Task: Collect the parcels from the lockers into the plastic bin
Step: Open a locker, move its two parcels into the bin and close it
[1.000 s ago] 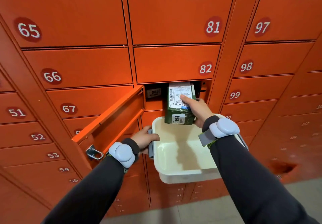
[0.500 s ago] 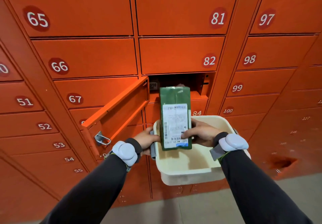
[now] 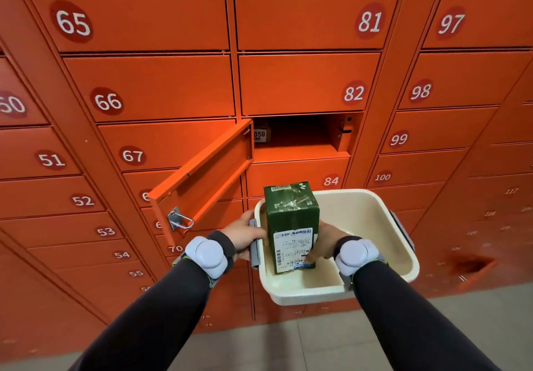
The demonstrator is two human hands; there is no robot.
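Head view: the green parcel point(image 3: 291, 226) stands upright in the bin point(image 3: 375, 226), long axis vertical; the right hand point(image 3: 323, 241) grips its lower right side; the left hand point(image 3: 245, 236) clasps the bin's handle; the open locker point(image 3: 300, 137) gapes above.

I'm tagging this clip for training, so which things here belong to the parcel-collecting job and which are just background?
Part of the job:
green parcel, standing in the bin
plastic bin
open locker with its door
left hand on the bin handle
right hand on the parcel

Background:
closed lockers
floor
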